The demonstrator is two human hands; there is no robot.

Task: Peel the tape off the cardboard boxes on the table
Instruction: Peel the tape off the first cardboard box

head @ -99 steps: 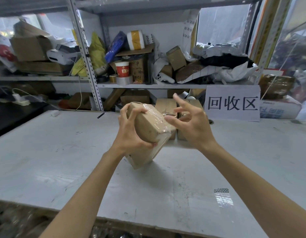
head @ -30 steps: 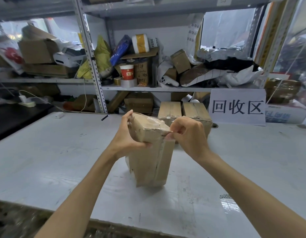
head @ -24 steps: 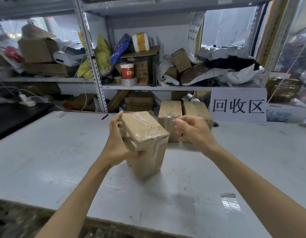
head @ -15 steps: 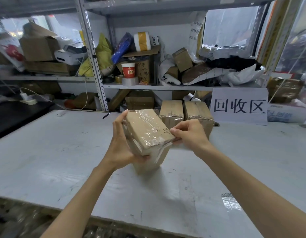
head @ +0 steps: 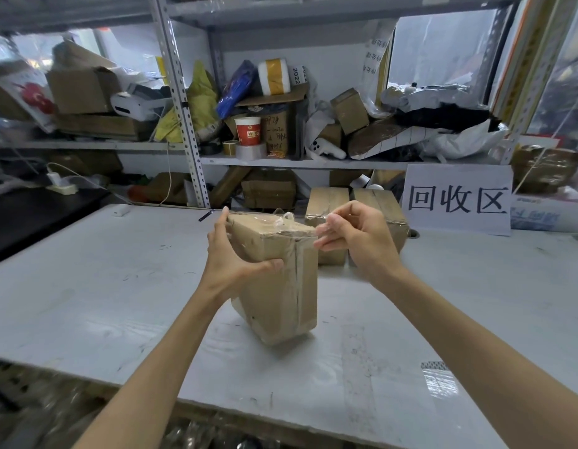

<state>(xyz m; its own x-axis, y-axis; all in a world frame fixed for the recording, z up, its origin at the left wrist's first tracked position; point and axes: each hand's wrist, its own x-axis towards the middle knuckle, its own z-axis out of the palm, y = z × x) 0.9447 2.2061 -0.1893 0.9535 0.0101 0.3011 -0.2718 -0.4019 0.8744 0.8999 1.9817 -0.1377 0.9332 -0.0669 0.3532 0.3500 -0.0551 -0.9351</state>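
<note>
The left hand (head: 235, 260) grips the upper left edge of a tipped cardboard box (head: 281, 293), thumb curled on the near face and fingers over the far side, and I cannot tell if its lower edge touches the table (head: 86, 286). The right hand (head: 359, 241), just beside the box's top right edge, has its fingers curled and pinches a strip of clear tape (head: 292, 225) lifted off the top face. Two more taped boxes (head: 326, 202) stand close behind the right hand, while bare tabletop lies wide to the outside of each hand.
</note>
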